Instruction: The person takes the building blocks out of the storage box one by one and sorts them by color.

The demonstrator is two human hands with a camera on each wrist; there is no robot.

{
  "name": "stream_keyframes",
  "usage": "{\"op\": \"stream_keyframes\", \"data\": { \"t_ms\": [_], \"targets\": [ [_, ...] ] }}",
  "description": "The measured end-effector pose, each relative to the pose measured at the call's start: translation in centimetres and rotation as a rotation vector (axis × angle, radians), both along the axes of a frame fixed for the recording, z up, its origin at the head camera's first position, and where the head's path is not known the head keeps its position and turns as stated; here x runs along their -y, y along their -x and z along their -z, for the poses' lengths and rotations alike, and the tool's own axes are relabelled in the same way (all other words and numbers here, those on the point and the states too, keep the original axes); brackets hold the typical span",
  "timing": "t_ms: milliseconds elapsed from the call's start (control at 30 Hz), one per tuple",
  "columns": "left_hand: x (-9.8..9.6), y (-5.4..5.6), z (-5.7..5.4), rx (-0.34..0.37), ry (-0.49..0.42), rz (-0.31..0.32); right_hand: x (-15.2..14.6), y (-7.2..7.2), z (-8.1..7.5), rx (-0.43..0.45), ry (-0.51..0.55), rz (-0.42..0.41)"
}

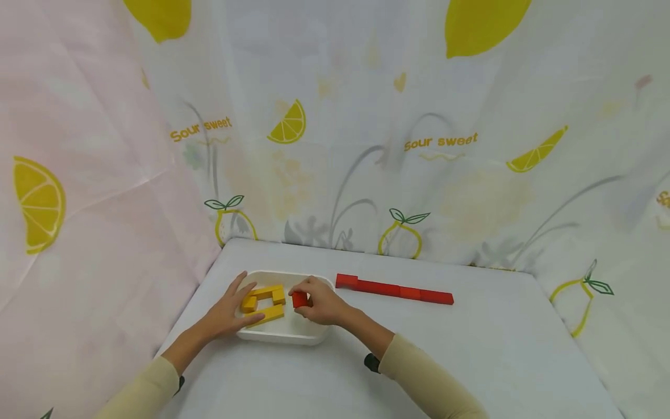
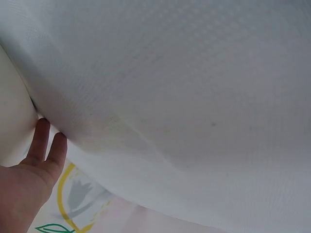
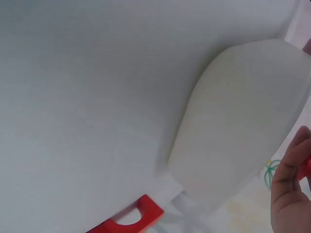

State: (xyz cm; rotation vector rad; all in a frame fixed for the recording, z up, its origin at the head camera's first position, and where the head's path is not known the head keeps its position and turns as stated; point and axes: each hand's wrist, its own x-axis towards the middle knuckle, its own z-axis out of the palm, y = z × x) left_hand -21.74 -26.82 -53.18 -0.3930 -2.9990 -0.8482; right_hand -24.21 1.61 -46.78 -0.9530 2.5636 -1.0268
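Note:
A white plastic tray (image 1: 285,336) stands on the table with several yellow blocks (image 1: 272,313) in its left half, laid out around a small gap. My left hand (image 1: 228,311) reaches over the tray's left end, fingers spread and fairly straight, thumb lying along the front yellow block. In the left wrist view, two fingers (image 2: 57,150) extend beside the tray's outer wall. Over the tray's right half, my right hand (image 1: 321,302) pinches a red block (image 1: 300,299) between thumb and fingers. The right wrist view catches part of that red block (image 3: 305,167) at its edge.
To the right of the tray, several red blocks (image 1: 379,287) lie end to end in a row on the white table (image 1: 419,355). The end block near the tray (image 3: 150,212) has a rounded cutout. Lemon-printed cloth (image 1: 335,174) hangs behind and at the sides.

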Motion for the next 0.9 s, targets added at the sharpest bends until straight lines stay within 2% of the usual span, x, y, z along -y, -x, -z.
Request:
{"op": "stream_keyframes", "data": {
  "t_ms": [333, 467, 633, 900],
  "targets": [
    [0.0, 0.2, -0.3, 0.005, -0.013, 0.008, -7.2, 0.9, -0.2, 0.032, 0.039, 0.077],
    [0.1, 0.1, -0.2, -0.003, -0.007, 0.007, -10.2, 1.0, 0.1, 0.083, 0.063, 0.142],
    [0.3, 0.0, 0.0, 0.010, -0.004, 0.008, -13.7, 1.1, 0.2, 0.107, 0.027, 0.211],
    [0.2, 0.3, 0.0, 0.004, -0.003, 0.012, -18.0, 1.8, 0.1, 0.078, -0.012, 0.298]
  ]
}}
